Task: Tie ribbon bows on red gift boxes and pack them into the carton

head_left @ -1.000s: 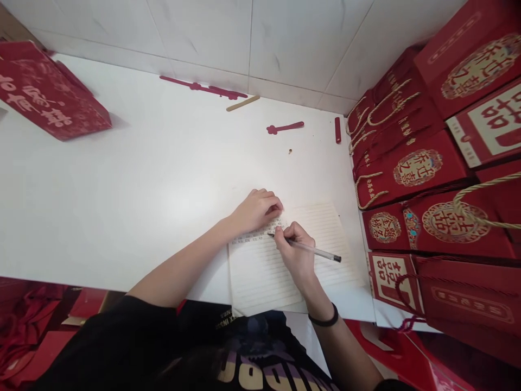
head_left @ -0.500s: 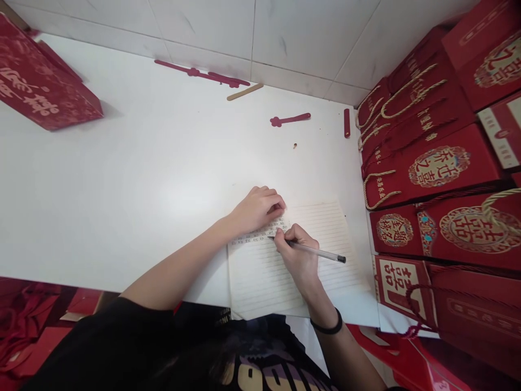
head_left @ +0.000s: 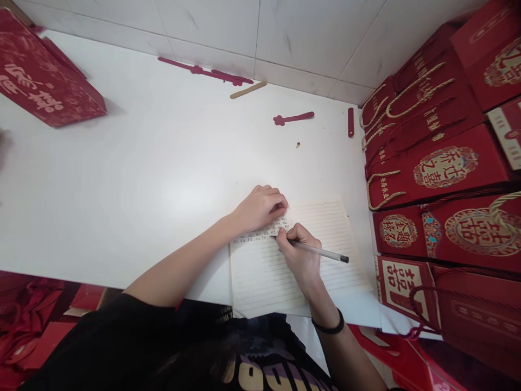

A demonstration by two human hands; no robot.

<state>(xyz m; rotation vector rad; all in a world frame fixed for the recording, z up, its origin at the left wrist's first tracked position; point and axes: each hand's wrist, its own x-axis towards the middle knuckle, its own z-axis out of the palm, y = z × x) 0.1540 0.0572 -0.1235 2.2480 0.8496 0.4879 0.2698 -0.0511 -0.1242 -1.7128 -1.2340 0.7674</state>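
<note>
A lined sheet of paper (head_left: 260,271) lies at the near edge of the white table (head_left: 142,179), with rows of small writing along its top. My right hand (head_left: 299,255) is closed around a clear pen (head_left: 321,251), its tip touching the paper just under the written rows. A black band sits on that wrist. My left hand (head_left: 260,207) rests on the paper's upper left part, fingers curled down onto the sheet, holding nothing.
Red gift bags with gold cord handles (head_left: 439,174) are stacked along the right side. Another red bag (head_left: 44,87) lies at the far left. Red strips (head_left: 205,71) (head_left: 293,117), a wooden stick (head_left: 248,89) and a small red tube (head_left: 350,121) lie near the tiled wall.
The view has shifted slightly, so the bags sit lower and further right. Both hands stay on the paper, the pen tip nearly where it was.
</note>
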